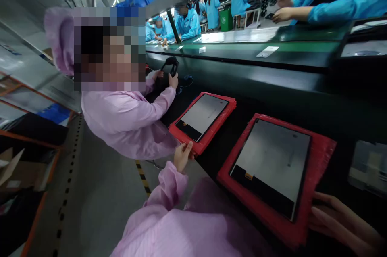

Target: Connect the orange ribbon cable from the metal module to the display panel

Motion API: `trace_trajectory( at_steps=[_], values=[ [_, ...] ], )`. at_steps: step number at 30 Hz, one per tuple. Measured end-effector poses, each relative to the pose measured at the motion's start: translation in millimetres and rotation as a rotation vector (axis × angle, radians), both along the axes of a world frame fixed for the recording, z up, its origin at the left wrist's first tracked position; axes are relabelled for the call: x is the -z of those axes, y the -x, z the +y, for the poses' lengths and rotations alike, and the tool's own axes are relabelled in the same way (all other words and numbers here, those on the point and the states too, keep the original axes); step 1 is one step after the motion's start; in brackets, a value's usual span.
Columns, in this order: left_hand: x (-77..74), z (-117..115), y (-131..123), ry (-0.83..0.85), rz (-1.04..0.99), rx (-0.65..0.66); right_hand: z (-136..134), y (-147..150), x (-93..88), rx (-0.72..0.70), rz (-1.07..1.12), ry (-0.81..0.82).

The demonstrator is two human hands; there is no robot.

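A display panel (pixel 203 113) with a silvery back lies on a stack of red padding (pixel 208 138) at the middle of the bench. My left hand (pixel 183 157) pinches the near corner of this padding, thumb above and the other fingers partly hidden below. Closer to me, a second display panel (pixel 273 160) rests on a larger stack of red padding (pixel 322 148). At that stack's right edge is my right hand (pixel 341 216), its fingers stretched out and apart, touching or very near the side. Both panels have a dark strip with a small orange tab along the near side.
At left, a co-worker in a pink smock (pixel 121 120) holds a black strap-like object (pixel 172 65). A conveyor (pixel 229 53) with white cards runs behind the bench. Across it work people in blue smocks. A clear plastic box (pixel 367 166) stands right; shelves (pixel 45 176) line the left.
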State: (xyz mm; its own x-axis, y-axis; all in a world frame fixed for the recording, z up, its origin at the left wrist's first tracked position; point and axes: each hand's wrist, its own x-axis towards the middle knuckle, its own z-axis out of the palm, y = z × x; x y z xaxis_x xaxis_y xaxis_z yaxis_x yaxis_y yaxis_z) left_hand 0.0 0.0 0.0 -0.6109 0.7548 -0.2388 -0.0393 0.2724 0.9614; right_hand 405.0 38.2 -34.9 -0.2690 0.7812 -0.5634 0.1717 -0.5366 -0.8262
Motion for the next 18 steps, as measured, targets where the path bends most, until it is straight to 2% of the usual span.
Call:
trace_trajectory(
  at_steps=[3,5,9,11,14,18],
  values=[
    [-4.8,-1,4,-0.001,-0.01,0.019,0,-1,-12.4,-0.05,-0.003,0.015],
    [-5.1,-5,7,0.004,-0.023,0.026,-1,1,-27.0,-0.065,-0.022,-0.004],
    [1.7,-14,8,-0.018,-0.062,-0.023,-1,14,-60.4,-0.074,-0.043,-0.047],
    [5.9,-16,7,-0.034,-0.103,-0.059,0,18,-70.2,-0.077,-0.051,-0.052],
    [8.7,-16,5,-0.047,-0.191,-0.081,1,13,-69.8,-0.118,-0.05,-0.05],
    [6.7,-14,-6,0.054,-0.338,0.011,-7,-6,-43.8,-0.153,-0.049,-0.103]
  ],
)
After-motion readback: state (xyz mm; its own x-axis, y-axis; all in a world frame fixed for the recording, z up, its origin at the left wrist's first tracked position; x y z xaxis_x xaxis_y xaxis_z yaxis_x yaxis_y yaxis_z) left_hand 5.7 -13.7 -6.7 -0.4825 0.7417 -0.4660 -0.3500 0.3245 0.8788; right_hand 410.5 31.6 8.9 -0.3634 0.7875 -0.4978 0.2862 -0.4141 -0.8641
